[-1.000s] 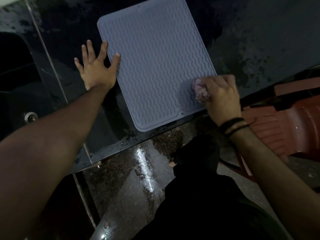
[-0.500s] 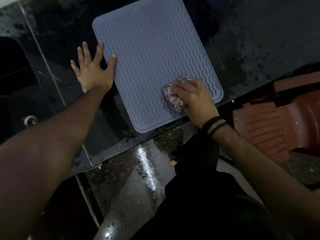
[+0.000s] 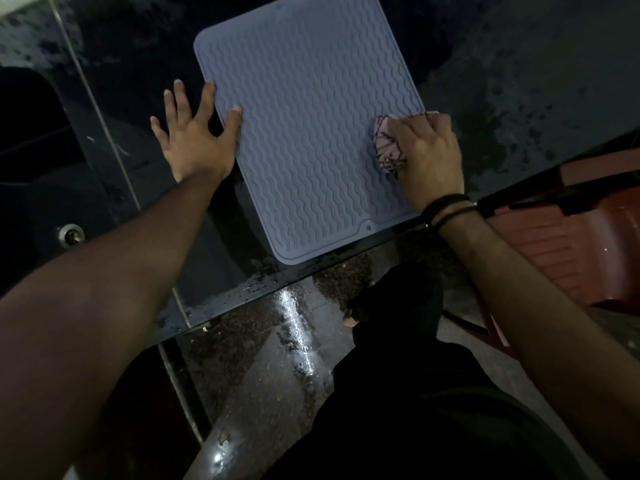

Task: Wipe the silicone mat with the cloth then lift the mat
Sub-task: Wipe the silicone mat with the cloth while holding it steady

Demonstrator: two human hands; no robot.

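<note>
my right hand clutches cloth on mat right edge; left hand splayed flat, thumb on mat.

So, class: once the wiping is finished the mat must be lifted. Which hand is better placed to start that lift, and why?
Probably the left hand. It is open and free, its thumb already on the silicone mat's left edge. The right hand is shut on the cloth.

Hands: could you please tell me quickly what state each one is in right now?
Left hand: open, fingers spread, thumb on the mat edge.
Right hand: closed on the cloth, pressing it on the mat.
</note>
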